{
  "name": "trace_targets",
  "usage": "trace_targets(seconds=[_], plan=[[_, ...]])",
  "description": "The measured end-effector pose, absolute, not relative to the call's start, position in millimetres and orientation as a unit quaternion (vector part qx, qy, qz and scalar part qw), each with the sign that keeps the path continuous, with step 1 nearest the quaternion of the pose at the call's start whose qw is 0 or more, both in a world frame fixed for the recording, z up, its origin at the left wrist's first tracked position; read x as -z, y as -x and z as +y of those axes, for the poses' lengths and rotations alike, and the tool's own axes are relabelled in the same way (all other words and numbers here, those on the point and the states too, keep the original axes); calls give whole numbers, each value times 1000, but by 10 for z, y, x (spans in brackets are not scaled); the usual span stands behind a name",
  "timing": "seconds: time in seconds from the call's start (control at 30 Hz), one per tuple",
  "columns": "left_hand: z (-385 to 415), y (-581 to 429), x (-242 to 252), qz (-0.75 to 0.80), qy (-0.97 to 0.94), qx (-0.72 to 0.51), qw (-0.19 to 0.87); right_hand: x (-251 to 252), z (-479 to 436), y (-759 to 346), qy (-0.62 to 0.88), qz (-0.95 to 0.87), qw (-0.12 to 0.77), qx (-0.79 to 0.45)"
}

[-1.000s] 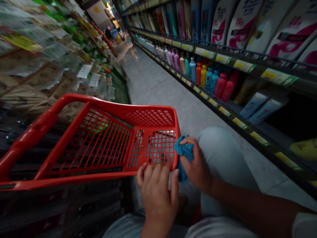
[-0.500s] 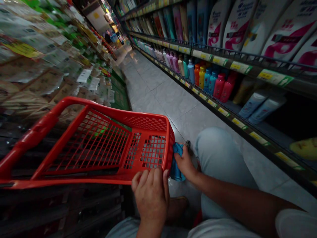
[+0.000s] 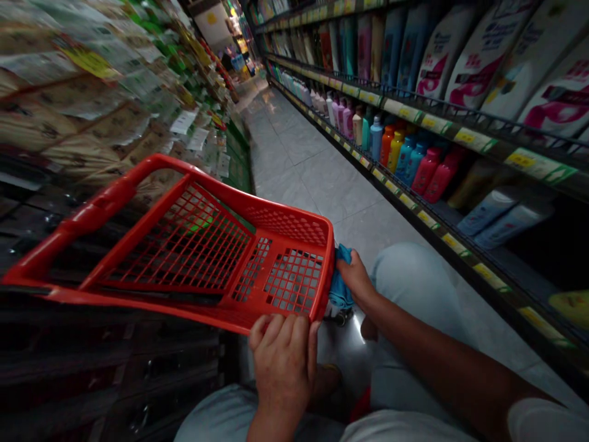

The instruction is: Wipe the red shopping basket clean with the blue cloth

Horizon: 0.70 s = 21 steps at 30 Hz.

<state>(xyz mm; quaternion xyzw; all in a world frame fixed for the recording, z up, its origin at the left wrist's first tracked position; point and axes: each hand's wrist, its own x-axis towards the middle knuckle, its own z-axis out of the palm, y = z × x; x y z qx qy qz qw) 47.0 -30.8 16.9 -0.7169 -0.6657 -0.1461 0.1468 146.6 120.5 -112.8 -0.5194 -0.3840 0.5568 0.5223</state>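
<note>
A red plastic shopping cart (image 3: 257, 209) stands in front of me, its grid-walled basket holding nothing that I can see. My left hand (image 3: 283, 359) has its fingers hooked over the near corner of the basket's rim. Against the outside of the basket's end wall, my right hand (image 3: 356, 279) grips a crumpled blue cloth (image 3: 341, 288). My right thumb lies on top of the cloth, and the other fingers are mostly hidden behind it. One small wheel (image 3: 340, 318) shows below the cloth.
Shelves on the right carry several shampoo bottles (image 3: 432, 61) and coloured pump bottles (image 3: 375, 138), with price tags along a shelf edge (image 3: 478, 270). Packaged goods (image 3: 92, 110) are stacked at the left. Grey floor tiles (image 3: 299, 147) run down the aisle between them. My bent knee (image 3: 414, 282) is beside the cart.
My right hand and the blue cloth have moved slightly up along the basket's end wall. The whole scene has shifted a little to the right in view. My left hand keeps its hold.
</note>
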Motion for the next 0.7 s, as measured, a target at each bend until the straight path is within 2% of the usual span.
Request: trace_targets(seconds=[0.13, 0.23, 0.37, 0.53, 0.7], plan=[[-391, -515, -166, -674, 714, 149, 117, 724, 1295, -1592, 485, -415, 567, -521], [-464, -567, -155, -677, 708, 169, 112, 302, 1384, -1725, 450, -556, 570, -405], [-556, -641, -119, -677, 699, 202, 108, 9, 1462, -1821, 435, -753, 437, -229], [-676, -743, -18, -666, 713, 185, 122, -124, 1525, -1697, 432, -853, 290, -24], [-781, -599, -24, -616, 760, 139, 151, -318, 1386, -1598, 422, -891, 157, 64]])
